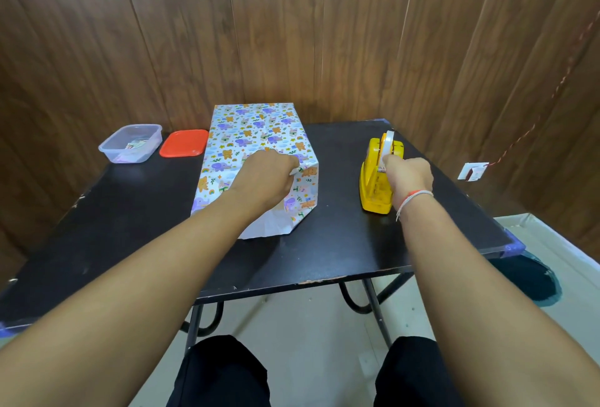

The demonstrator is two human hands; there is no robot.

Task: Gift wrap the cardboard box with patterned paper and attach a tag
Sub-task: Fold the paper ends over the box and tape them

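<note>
The wrapped box (pixel 256 160) sat at the centre of the frame on the table (pixel 130 228); the left hand (pixel 266 179) pinched its paper seam while the right hand (pixel 407 176) pinched tape at the yellow dispenser (pixel 376 179), centre right. This looked like the taping step; next, a strip would need tearing off and pressing over the seam

dark wood-grain panels (pixel 292 33) line the walls, meeting at a corner on the right. a black table (pixel 130 228) with chipped edges stands on black metal legs (pixel 373 302) over a pale floor (pixel 308 341) — a white wall socket (pixel 472 171) sits low, a twisted cord (pixel 552 95) rising from it.
</note>
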